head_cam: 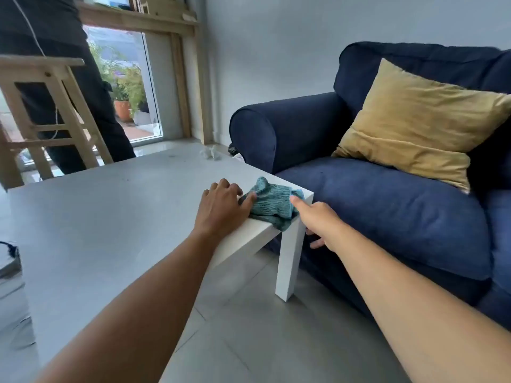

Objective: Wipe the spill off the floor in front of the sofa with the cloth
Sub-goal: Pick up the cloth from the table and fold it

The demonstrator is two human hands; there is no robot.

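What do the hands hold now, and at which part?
Nothing is held yet. Both hands, left hand and right hand, only touch the edges of the cloth on the table corner.

A narrow strip of grey tiled floor is left open at lower centre, hemmed in by the white tabletop, its square white leg and the navy fabric sofa.

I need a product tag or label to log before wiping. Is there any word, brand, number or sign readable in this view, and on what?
None: no readable text in the head view.
The teal cloth on the white table shows no tag.
The blue sofa and yellow cushion show no label.
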